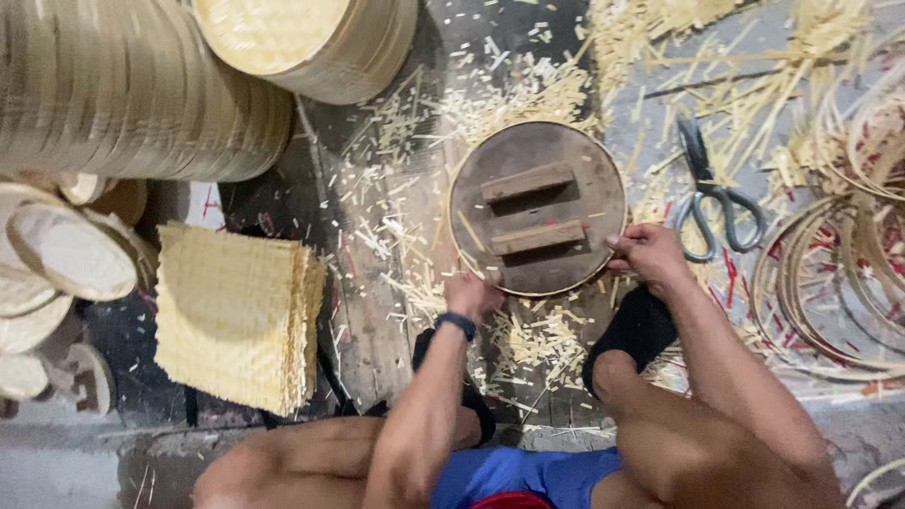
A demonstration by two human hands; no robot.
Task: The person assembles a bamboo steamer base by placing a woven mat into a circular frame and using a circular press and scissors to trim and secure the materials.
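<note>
1. Nearest the camera, bare knees and blue shorts (528, 471) fill the bottom edge; black-socked feet (633, 332) rest on a dusty floor strewn with pale bamboo slivers (537, 339).
2. The left hand (471, 294), with a dark band at its wrist, reaches forward with the forearm straight; its fingers curl onto the rim of the round board at about 7 o'clock, but how tightly they close cannot be told.
3. The right hand (649, 251) comes in with the wrist bent, its fingers clenched on the same rim at about 4 o'clock.
4. The round board (537, 207) lies flat on the floor just ahead of the feet: dark, worn wood, with two rough rectangular battens across its middle.
5. At 9 o'clock from it sits a square stack of woven mats (236, 316), straw-yellow and finely plaited.
6. At 3 o'clock lie grey-handled scissors (716, 198), with thin bamboo hoops (830, 283) beyond.
7. Farthest, at 11 o'clock, stand tall stacks of round bamboo trays (141, 90).
</note>
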